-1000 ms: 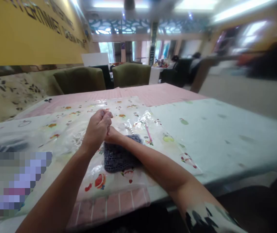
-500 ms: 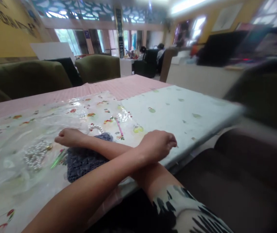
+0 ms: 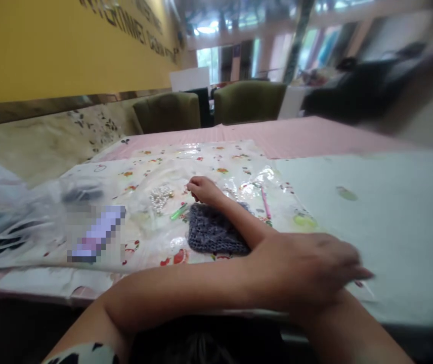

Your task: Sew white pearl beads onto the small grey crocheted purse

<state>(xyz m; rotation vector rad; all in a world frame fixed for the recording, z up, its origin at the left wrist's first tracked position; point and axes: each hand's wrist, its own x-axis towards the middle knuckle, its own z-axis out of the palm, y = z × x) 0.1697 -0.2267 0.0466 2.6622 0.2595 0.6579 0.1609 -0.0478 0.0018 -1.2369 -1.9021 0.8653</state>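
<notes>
A blue-grey crocheted rectangular piece (image 3: 211, 232) is already formed, completion unclear; the right hand (image 3: 202, 190) is curled closed (contents hidden), while the left hand's (image 3: 315, 268) grip is blurred and cannot be told.

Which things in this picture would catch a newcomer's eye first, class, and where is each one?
Probably the crossed arms come first: the left hand passes over the right forearm, whose hand is near the far edge of a dark, knit-looking piece. Next might be the white beads and green stick left of that piece, then the yellow wall behind, at left.
</notes>
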